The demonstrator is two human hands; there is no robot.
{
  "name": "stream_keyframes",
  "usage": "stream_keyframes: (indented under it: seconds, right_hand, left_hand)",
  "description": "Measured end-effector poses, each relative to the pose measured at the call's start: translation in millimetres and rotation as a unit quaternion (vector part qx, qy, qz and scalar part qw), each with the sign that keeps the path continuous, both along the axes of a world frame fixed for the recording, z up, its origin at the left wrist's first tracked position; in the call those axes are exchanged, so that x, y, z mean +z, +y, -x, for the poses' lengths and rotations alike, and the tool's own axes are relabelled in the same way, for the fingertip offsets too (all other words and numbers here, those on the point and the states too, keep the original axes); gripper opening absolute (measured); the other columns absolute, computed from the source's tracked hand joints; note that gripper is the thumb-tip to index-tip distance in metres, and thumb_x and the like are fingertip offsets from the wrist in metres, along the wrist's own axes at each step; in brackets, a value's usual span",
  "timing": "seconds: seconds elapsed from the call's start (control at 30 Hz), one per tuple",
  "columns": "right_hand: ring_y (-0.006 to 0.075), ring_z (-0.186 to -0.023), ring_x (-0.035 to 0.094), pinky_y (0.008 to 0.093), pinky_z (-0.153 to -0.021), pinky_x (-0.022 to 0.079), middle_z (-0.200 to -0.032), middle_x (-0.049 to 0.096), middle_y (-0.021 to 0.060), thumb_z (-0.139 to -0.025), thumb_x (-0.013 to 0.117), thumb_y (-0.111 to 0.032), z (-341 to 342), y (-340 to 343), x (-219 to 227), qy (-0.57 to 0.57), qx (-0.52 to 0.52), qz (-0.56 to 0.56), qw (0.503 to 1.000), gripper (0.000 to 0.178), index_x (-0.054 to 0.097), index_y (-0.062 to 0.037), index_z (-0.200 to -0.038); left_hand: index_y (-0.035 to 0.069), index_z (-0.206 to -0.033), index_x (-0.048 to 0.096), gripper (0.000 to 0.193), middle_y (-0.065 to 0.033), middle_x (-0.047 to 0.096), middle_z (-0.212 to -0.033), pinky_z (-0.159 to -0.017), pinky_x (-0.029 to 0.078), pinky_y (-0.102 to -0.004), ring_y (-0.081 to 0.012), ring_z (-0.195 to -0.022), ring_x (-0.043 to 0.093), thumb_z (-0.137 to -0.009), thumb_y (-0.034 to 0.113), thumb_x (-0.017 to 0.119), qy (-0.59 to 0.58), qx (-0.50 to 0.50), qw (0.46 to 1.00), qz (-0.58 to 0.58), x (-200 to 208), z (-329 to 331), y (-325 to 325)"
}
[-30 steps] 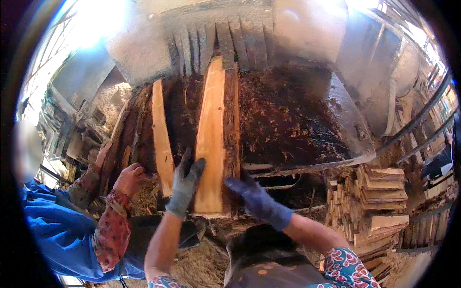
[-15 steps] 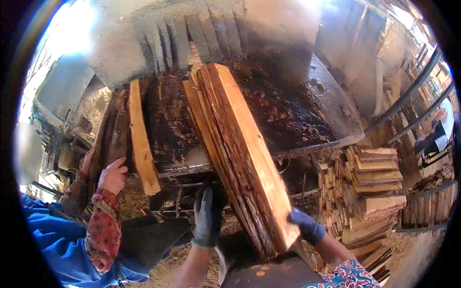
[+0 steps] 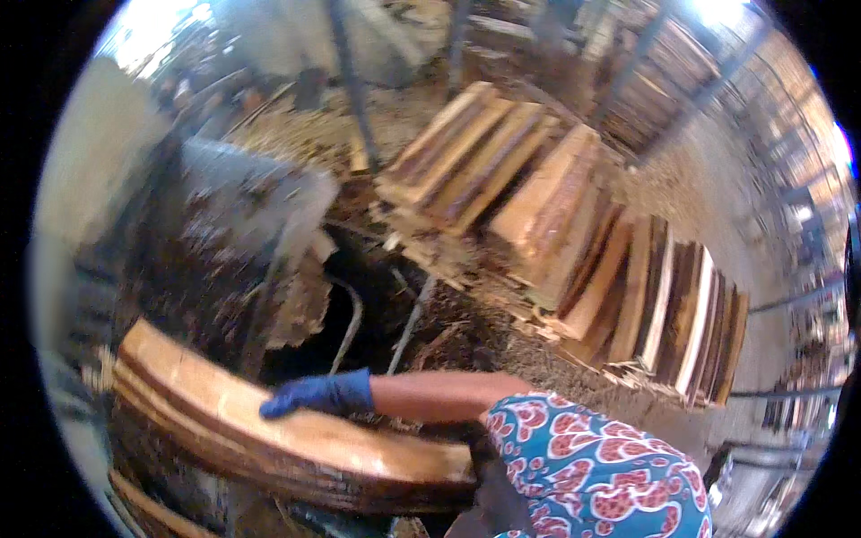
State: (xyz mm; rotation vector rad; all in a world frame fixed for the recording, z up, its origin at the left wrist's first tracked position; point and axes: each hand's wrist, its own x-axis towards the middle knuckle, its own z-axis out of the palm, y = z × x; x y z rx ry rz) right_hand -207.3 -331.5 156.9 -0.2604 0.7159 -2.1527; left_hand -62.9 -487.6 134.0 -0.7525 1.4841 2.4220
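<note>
A bundle of bark-edged wooden slabs (image 3: pixel 206 381) lies slantwise at the lower left, its near end by my body. The top slab shows a pale sawn face, and dark bark edges show below it. My right hand (image 3: pixel 318 394), in a blue glove, rests on that face with fingers closed over the bundle. Beneath the slabs, a greyish-blue patch (image 3: pixel 336 520) at the lower edge may be my left glove; its fingers are hidden.
A long row of stacked slabs (image 3: pixel 547 206) runs from the upper middle to the right. A metal table (image 3: pixel 260 179) with dark debris stands at left, and a bent metal bar (image 3: pixel 350 327) is beside it. Another slab (image 3: pixel 152 507) lies at lower left.
The view has swung right, bringing the stacked row to the middle. The bundle now lies crosswise, with my right hand farther along its top face. The other person is out of view.
</note>
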Motion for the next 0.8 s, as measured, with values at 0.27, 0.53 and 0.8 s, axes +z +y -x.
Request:
stream_keyframes:
  seconds: [0.27,0.53,0.8]
  right_hand:
    - [0.0155,-0.111,0.045,0.0306,-0.096,0.036,-0.125,0.047,0.0081,-0.075,0.069,-0.027,-59,186,31,0.097,-0.259,0.078,0.958,0.074,0.033,0.0000,-0.133]
    - [0.0142,-0.101,0.054,0.0277,-0.091,0.041,-0.114,0.056,0.0058,-0.077,0.068,-0.014,-226,380,57,-0.116,-0.639,-0.206,0.732,0.060,0.041,-0.0007,-0.128]
    - [0.0164,-0.108,0.047,0.0264,-0.091,0.038,-0.121,0.049,0.0066,-0.074,0.073,-0.020,-303,514,-115,-0.243,-0.750,-0.409,0.459,0.077,0.029,0.0001,-0.134]
  left_hand:
    - [0.007,-0.130,0.036,0.046,-0.0076,0.043,-0.124,-0.089,0.040,-0.0368,-0.0230,-0.107,0.045,-0.093,0.035,0.040,0.030,-0.207,0.971,0.113,41,38,151]
    - [0.003,-0.102,0.055,0.024,-0.0044,0.059,-0.088,-0.063,0.046,-0.0262,-0.0148,-0.072,0.054,-0.090,0.024,0.050,0.085,-0.460,0.884,-0.010,55,52,346]
    - [-0.002,-0.113,0.052,0.033,-0.0085,0.061,-0.095,-0.075,0.046,-0.0299,-0.0152,-0.081,0.056,-0.088,0.020,0.055,0.142,-0.536,0.820,0.139,35,65,399]
